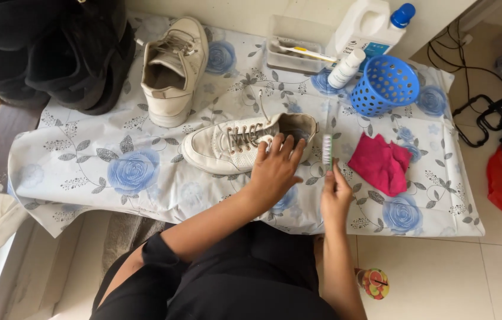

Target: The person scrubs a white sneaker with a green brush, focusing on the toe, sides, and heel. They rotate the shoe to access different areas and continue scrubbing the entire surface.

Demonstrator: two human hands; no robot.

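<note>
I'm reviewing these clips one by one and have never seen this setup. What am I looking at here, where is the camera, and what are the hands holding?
No machine here: a head-worn camera looks down at a person's own bare hands. The left hand rests on a white sneaker lying on its side on a flowered cloth. The right hand holds a small brush upright beside the shoe's heel. Nearby lie a second white sneaker, a pink rag, a blue basket, a white jug and a small white bottle.

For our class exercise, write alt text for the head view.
A person's left hand rests on a white sneaker lying on a blue-rose tablecloth, while the right hand holds a small brush beside it. A second sneaker, pink cloth and blue basket sit nearby.
</note>
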